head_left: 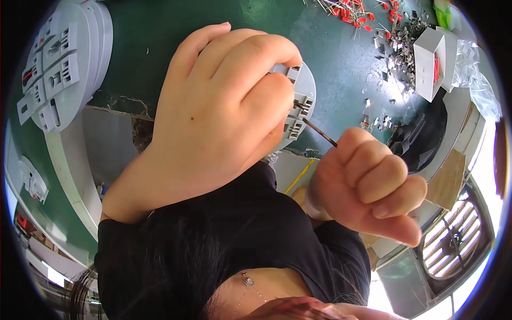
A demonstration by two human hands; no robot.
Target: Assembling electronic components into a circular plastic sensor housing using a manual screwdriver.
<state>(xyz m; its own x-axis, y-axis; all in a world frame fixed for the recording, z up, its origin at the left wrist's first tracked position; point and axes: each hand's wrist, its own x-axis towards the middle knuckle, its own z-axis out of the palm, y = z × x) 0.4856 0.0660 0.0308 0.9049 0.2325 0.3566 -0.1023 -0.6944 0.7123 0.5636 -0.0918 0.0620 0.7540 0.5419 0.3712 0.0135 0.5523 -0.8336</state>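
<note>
My left hand (229,101) lies over a round grey plastic plate (308,80) on the green table, fingers bent over its edge and gripping it. Most of the plate is hidden beneath that hand; its right rim shows slotted pale blocks (295,128). A small dark piece sits at one block close to my left fingertips. In my closed right hand (368,178) is a thin dark metal rod (321,133), its tip pointing at the slotted blocks, just short of them. Whether the rod has a handle is hidden inside my fist.
Grey round plates (93,48) with similar blocks are stacked at the far left. At the far right lie loose red components with wire legs (349,15), small metal clips (394,53), an open white box (426,64) and a clear plastic bag (469,69). The table's near edge (120,104) is chipped.
</note>
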